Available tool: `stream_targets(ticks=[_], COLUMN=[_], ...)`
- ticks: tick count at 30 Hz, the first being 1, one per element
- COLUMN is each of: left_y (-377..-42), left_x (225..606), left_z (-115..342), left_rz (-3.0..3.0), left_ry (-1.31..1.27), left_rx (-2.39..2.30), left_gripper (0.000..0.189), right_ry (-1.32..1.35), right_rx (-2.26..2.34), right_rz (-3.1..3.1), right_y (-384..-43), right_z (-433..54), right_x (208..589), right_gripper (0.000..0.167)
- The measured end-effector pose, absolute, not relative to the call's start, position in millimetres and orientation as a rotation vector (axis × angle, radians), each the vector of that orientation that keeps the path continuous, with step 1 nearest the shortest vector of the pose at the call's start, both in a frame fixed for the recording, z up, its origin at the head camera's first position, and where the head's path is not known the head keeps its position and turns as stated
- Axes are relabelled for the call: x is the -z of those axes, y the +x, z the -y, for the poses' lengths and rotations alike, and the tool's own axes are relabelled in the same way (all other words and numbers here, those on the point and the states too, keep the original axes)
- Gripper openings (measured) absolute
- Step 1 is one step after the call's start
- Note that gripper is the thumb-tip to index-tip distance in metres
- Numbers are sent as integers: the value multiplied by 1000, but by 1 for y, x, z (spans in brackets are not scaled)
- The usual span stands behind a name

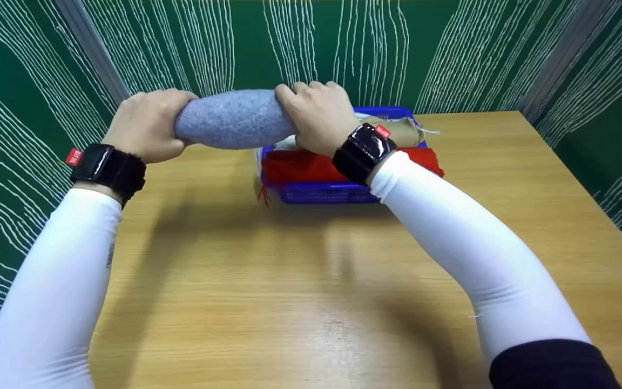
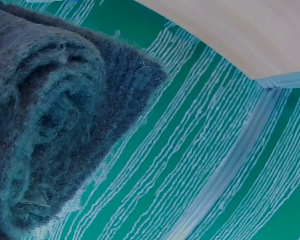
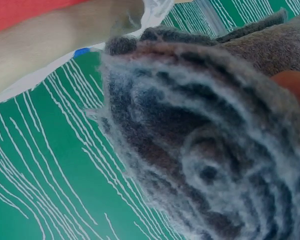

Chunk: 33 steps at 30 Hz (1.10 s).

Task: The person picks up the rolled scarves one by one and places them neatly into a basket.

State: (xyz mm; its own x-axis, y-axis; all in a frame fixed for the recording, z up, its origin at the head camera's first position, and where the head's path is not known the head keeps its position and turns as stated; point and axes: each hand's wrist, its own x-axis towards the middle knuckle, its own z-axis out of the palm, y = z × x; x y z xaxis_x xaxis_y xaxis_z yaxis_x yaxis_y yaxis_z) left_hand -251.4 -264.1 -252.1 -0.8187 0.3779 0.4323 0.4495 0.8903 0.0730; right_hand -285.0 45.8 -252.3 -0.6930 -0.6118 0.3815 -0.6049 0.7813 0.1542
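Observation:
Both hands hold up a thick roll of grey woolly cloth [image 1: 235,119], level above the table at the back left. My left hand [image 1: 151,124] grips its left end and my right hand [image 1: 319,116] grips its right end, fingers curled over the top. Seen from the left wrist, the end of the grey cloth [image 2: 55,125] shows spiral layers, with one flap hanging loose. In the right wrist view the other end of the grey cloth [image 3: 205,165] shows its wound, fuzzy layers. Much of both hands' fingers is hidden behind the roll.
Behind and below my right hand, a blue plastic basket [image 1: 338,194] stands on the wooden table [image 1: 268,302]. A red rolled cloth [image 1: 300,168] with tassels lies in it beside a beige rolled cloth [image 1: 397,132]. Green walls [image 1: 451,54] with white lines enclose the table.

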Motion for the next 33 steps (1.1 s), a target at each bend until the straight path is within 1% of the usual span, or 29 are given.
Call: stream_targets(ticks=[4,8,12,18,21,23,27,30,33], left_y=[-254,-257,-260,-264,-265,-266,-268,-269,-269], left_x=[253,253,253,251,250,250,250,251,251], left_z=[258,252,245,235,231,229,225,222,219], left_rz=[2629,2627,2627,2624,2628,2631,2629,2630,2635], left_ry=[-617,-619,-625,-648,-649,-649,-658,-665,-667], left_rx=[242,228,219,209,204,201,196,206,220], left_gripper=[52,52,51,53,55,55,54,53,53], right_ry=[915,912,908,890,888,886,884,881,878], right_rx=[11,3,1,-8,-11,-12,-16,-26,-31], right_rz=[2563,2570,2566,2585,2586,2585,2584,2594,2600], right_y=[-287,-288,-290,-290,-290,-290,-290,-291,-291], right_z=[-53,-60,-68,-78,-82,-84,-89,-92,-94], right_x=[253,254,253,250,248,248,248,247,247], right_gripper=[69,69,74,74,82,84,77,68,66])
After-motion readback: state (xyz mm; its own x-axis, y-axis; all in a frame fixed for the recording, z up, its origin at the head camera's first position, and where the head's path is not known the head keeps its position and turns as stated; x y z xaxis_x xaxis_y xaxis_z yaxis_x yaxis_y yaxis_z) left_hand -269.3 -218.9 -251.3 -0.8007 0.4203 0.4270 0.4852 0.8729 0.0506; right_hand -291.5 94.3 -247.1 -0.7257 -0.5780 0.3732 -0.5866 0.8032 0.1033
